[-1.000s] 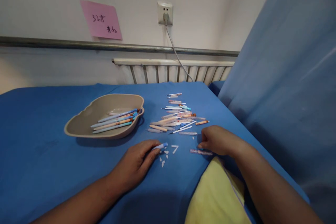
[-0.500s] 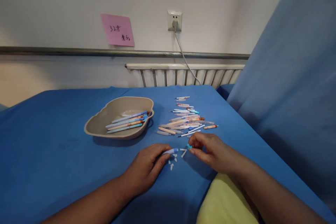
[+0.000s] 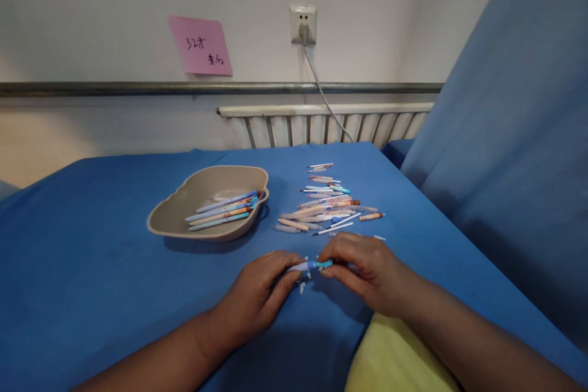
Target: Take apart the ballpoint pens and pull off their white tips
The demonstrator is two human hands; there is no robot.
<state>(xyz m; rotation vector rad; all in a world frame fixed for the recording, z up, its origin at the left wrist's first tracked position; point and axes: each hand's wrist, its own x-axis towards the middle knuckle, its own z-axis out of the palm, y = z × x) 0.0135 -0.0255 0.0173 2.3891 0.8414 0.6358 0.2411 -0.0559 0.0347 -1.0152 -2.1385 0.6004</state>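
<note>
Pen barrel (image 3: 301, 267) and teal piece (image 3: 327, 263) are held end to end above the front edge of the blue-covered worktop (image 3: 92, 269).

The pen barrel is pinched in the closed fingers of the left hand (image 3: 260, 294), its blue end pointing right. The teal piece is gripped in the fingertips of the right hand (image 3: 367, 269) and touches that end. A few small white bits (image 3: 302, 286) lie just beneath, on the cloth. Behind the left hand, towards the middle of the worktop, a beige tray (image 3: 160, 226) is seen with finished pens (image 3: 225, 208) laid in it. Loose pen parts (image 3: 326, 208) are scattered just right of the tray, towards the far edge. A pink note (image 3: 199, 46) is stuck on the wall.
</note>
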